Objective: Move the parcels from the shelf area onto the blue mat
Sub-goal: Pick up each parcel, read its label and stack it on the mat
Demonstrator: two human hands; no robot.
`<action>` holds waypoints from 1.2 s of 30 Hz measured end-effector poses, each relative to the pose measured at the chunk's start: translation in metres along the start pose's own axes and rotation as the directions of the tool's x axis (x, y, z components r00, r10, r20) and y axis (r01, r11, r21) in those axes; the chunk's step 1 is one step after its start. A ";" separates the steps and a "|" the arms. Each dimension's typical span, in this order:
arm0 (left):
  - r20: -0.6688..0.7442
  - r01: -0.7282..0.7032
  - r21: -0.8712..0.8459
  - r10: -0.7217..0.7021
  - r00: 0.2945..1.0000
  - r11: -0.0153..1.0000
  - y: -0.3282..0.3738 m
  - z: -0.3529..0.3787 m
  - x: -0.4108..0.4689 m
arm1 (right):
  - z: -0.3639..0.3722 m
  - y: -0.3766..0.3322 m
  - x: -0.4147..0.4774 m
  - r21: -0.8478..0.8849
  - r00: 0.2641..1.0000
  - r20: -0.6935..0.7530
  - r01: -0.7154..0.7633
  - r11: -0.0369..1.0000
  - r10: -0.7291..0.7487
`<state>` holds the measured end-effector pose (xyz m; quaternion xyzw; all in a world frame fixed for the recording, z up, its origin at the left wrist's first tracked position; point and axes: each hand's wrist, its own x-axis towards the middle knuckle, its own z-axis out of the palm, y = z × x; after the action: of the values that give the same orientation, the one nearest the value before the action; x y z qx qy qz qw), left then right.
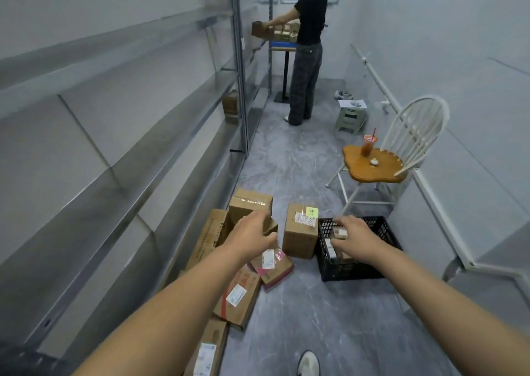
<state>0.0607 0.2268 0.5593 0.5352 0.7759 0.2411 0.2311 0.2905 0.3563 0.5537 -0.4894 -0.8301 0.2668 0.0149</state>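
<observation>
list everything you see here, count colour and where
parcels: about seven, brown, floor by shelf
crate: one, black, right of parcels
shelf: one, grey, left wall
chair: one, white, wooden seat, right
cup: one, orange, on chair seat
stool: one, pale green, far floor
other person: one, dark clothes, far end
left hand: over a small box, grip unclear
right hand: in crate, on small parcel, grip unclear

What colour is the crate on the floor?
Black. The crate shows best in the head view, the only one.
</observation>
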 end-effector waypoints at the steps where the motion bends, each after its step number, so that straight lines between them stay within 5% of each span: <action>1: -0.006 0.000 0.002 0.000 1.000 1.000 0.004 0.001 0.021 | -0.006 0.004 0.021 0.010 1.000 -0.005 0.007 1.000 -0.006; 11: 0.029 0.080 0.040 -0.081 0.996 0.996 0.028 0.041 0.216 | -0.042 0.052 0.208 0.065 0.994 0.106 0.013 0.998 -0.019; 23: 0.190 0.164 0.007 -0.162 0.968 0.986 -0.021 0.109 0.408 | -0.016 0.106 0.389 0.078 0.966 0.239 -0.116 0.990 0.094; 36: 0.243 0.415 -0.156 -0.373 0.896 0.896 -0.162 0.261 0.602 | 0.134 0.235 0.595 0.134 0.893 0.300 -0.386 0.913 0.334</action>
<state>-0.0882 0.7767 0.1952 0.3616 0.8115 0.2102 0.4082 0.1314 0.8765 0.1902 -0.5904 -0.6893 0.4074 -0.1018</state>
